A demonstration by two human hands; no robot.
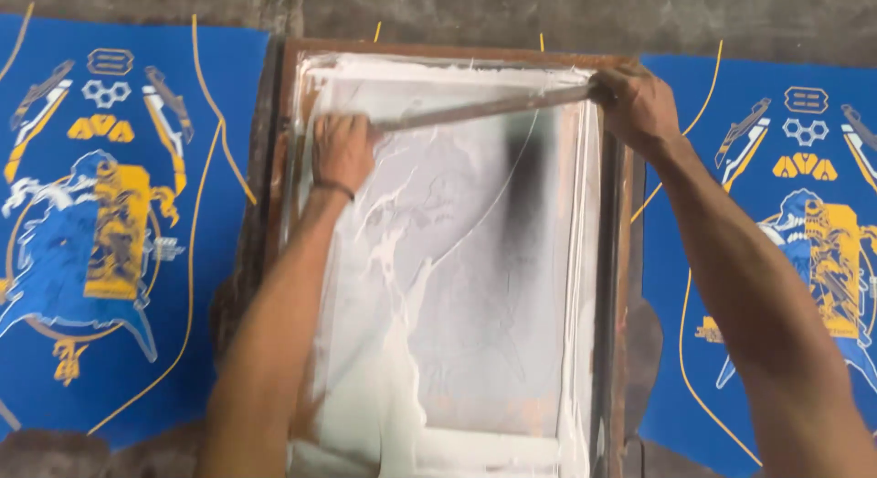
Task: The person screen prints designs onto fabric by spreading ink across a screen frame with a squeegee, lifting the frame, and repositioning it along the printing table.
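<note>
Two hands are gripping a long grey squeegee bar (484,108) at the far end of the brown wooden-framed printing screen (624,259), white ink smeared over its mesh: left hand (343,151) and right hand (637,101), fingers clenched round its ends. The pull stroke seems to be starting; it calls for even pressure toward the worktop's near edge. Blue printed fabric panels (100,213) are lying either side.

— The brown wooden screen-printing frame (279,167) runs off the bottom edge, so its near rail is unseen.

— Both blue printed fabric panels, left (110,222) and right (786,259), are cropped at the sides. The long grey squeegee blade (484,111) has its ends buried under the left hand (342,152) and right hand (637,103).
</note>
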